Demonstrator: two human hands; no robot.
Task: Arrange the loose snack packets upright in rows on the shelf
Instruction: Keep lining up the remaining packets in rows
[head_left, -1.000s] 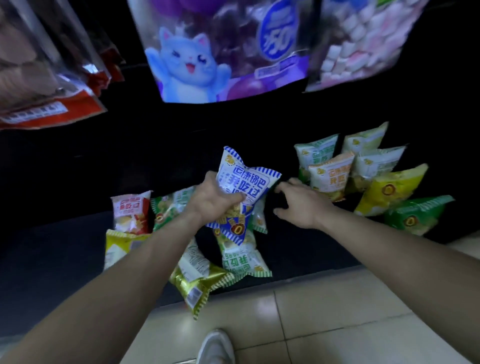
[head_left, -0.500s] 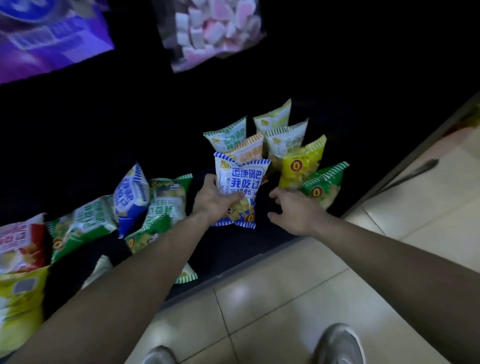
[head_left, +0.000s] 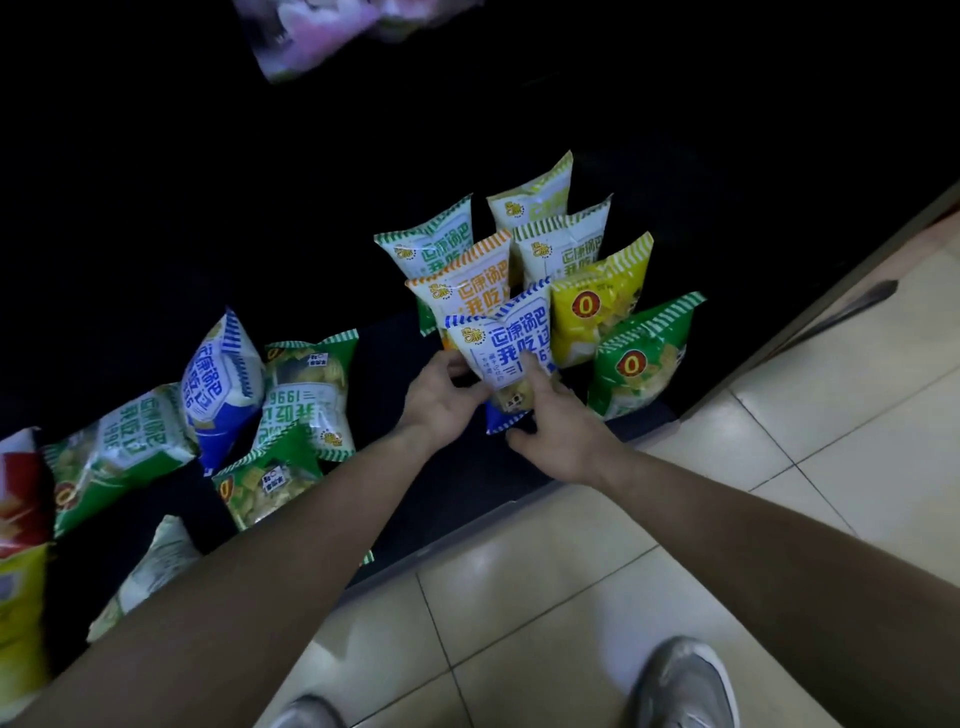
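Note:
A blue-and-white snack packet stands upright on the dark bottom shelf, in front of an orange-striped packet. My left hand grips its left side and my right hand holds its right side and bottom, thumb on its face. Behind and to the right stand more upright packets: a green-striped white packet, a yellow packet and a green packet. Loose packets lie flat at the left, among them a blue packet and a green-and-white packet.
The shelf's front edge meets a beige tiled floor. A dark upright post borders the shelf at the right. A blurred pink-and-purple bag hangs above. My grey shoes show at the bottom. Red and yellow packets lie at far left.
The view swung right and down. My left hand carried the blue packet to the upright group and set it in front of the orange one; my right hand closed onto it.

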